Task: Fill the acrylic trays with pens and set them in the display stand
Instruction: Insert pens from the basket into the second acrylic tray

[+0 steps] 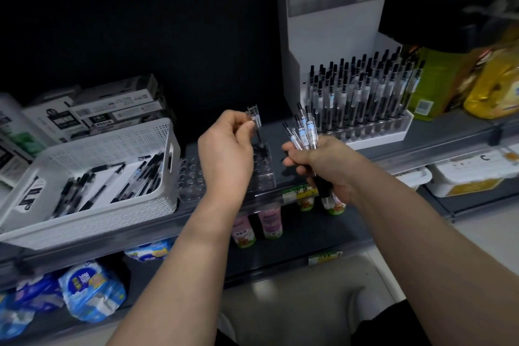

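And there we were at the grey shelf (438,137). Our left hand (224,149) pinched a single pen (255,121) between thumb and fingertips and held it upright, cap end up. Its dark lower end pointed down at the clear acrylic tray (265,174), which stood near the shelf's front edge, about midway along. We could not tell whether the tip sat in a hole.

Our right hand (325,168), just to the right of that tray, was clenched round a bundle of pens (304,128) that fanned out above the fist, with dark ends poking out below it.

A second acrylic tray (191,180) lay just to the left of the first, its holes showing, between it and the white perforated basket (118,146). The basket sat toward the shelf's left end and had loose pens (84,191) scattered across its bottom. Behind it, at the back left, were stacked pen boxes (112,107).

Toward the back right stood the white display stand (331,45), its lower tiers packed with rows of upright pens (362,93). Yellow bottles (497,84) crowded the shelf's right end, and drink cups (270,223) stood on the level below.
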